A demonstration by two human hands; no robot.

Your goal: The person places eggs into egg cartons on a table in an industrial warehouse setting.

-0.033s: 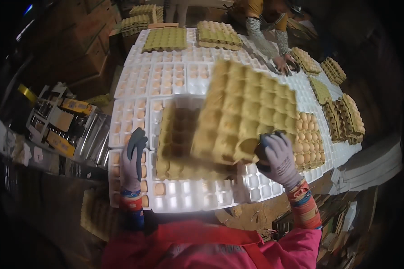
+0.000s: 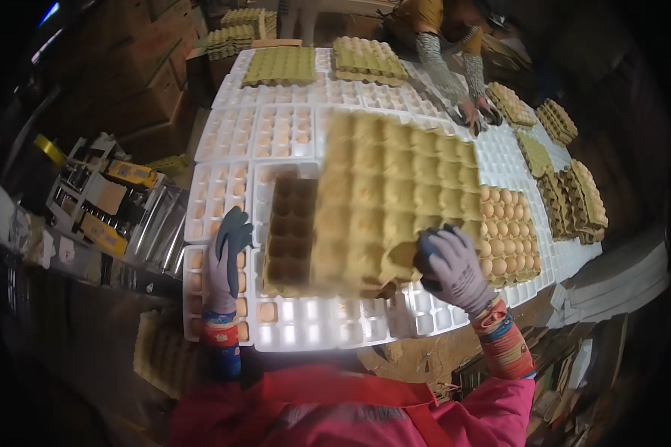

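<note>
The right hand (image 2: 455,264) is pinching the near edge of a carton (image 2: 399,186), toward its right corner, and the carton is extending from there to the left and far side. The left hand (image 2: 230,257) is standing apart from it, to the left, holding nothing; its fingers are pointing away, straight and close together. Whether it is touching the white trays (image 2: 298,335) beneath is impossible to tell.

The carton is blurring, most of all along its left and near edges, and the right fingertips are partly disappearing at its edge. It is also covering part of a second carton (image 2: 291,231), whose dark cups are showing between the left hand and the held carton, and it is hiding the left side of a batch of eggs (image 2: 511,235) on the right.

The white trays are spreading across the table, many cells holding eggs. On the far side, a flat carton stack (image 2: 279,65) and an egg stack (image 2: 365,56) are resting. At far right, a co-worker's hands (image 2: 470,113) are working low over the trays. A roller machine (image 2: 156,223) is standing at left, its near parts fading into shadow.
</note>
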